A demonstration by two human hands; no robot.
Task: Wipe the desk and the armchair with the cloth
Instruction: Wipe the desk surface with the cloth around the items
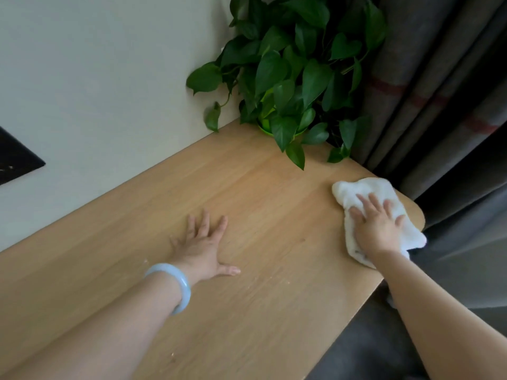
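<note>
**So: cloth pressed flat at worktop's right end**

Right hand [378, 229] lies palm-down w/ fingers spread on a white cloth [365, 196], pressing it flat on the wooden worktop [247, 187]; no pinch or grip, just flat contact. Cloth is crumpled, near the rounded right corner, its near edge hanging slightly over the worktop's rim. Left hand [205, 248] is also flat & open on bare wood, fingers splayed, holding nothing, well apart from the cloth. Pale blue bangle [175, 286] on the left wrist. Few small light crumbs/specks on the wood near the left forearm. Potted plant [290, 78] in a green pot stands at the far corner against the wall [96, 78], leaves trailing over the surface. Grey curtain [439, 91] w/ red stripe hangs just beside the right end.
</note>
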